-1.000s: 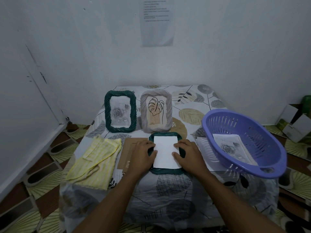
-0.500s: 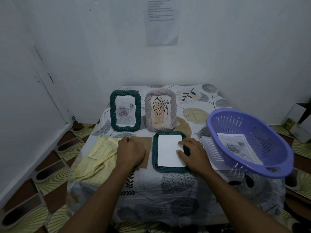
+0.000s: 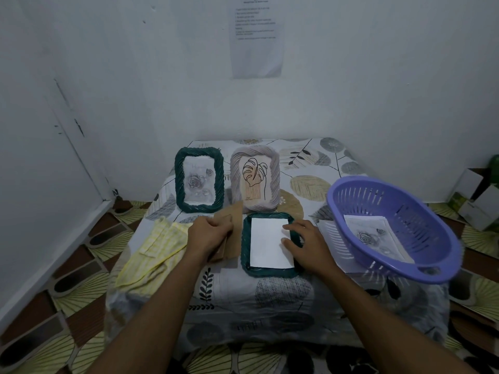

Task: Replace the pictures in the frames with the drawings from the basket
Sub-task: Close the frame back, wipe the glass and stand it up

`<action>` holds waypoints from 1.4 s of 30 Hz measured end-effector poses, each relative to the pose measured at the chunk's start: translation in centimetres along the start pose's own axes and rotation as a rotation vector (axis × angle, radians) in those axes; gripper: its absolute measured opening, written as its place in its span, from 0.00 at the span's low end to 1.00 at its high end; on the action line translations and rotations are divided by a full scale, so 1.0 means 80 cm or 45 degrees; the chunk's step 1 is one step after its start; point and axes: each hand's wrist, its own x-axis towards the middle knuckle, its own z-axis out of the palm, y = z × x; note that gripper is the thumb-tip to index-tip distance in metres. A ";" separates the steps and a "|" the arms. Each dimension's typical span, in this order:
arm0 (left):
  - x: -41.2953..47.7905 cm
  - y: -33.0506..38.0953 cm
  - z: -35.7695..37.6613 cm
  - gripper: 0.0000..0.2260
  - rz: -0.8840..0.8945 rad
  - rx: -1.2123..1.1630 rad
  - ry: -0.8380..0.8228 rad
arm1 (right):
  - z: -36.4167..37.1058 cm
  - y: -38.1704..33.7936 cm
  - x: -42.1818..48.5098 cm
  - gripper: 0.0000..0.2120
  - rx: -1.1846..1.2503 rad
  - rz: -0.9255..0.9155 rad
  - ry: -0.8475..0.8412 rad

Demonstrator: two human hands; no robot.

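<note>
So the dark green rope-textured frame lies flat, face down, in the middle of the table with the leaf-print cloth, and a plain white sheet sits in its opening.

The left hand is just left of that frame. Its fingers are curled round a brown cardboard backing board, which it holds tilted up off the table. The right hand is on the frame's right side, with the fingers fairly straight and spread. The fingertips rest on the right edge of the white sheet and it isn't gripping anything.

Behind the flat frame stand two more frames, both upright. One is a second green rope frame with a greyish rose drawing in it, back and to the left. The other is a pale grey-beige twisted frame showing a line-art leaf picture, straight behind it.

To the right of the flat frame is a purple slotted plastic basket, tipped a bit, with a rose drawing on paper lying inside. Far left of the frame, past the left hand, there's a crumpled yellow striped cloth.
</note>
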 end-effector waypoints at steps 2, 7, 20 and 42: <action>-0.003 0.013 0.008 0.09 0.021 -0.045 0.004 | -0.005 -0.006 0.003 0.15 -0.011 -0.023 0.029; -0.017 0.046 0.045 0.13 0.121 0.005 -0.073 | -0.024 -0.040 0.019 0.14 0.360 0.071 0.152; -0.017 0.027 0.049 0.15 0.383 -0.025 -0.122 | -0.032 -0.048 0.030 0.17 0.665 0.360 0.069; -0.016 -0.031 0.067 0.16 0.691 0.523 -0.173 | -0.008 -0.007 0.017 0.12 -0.286 -0.025 -0.009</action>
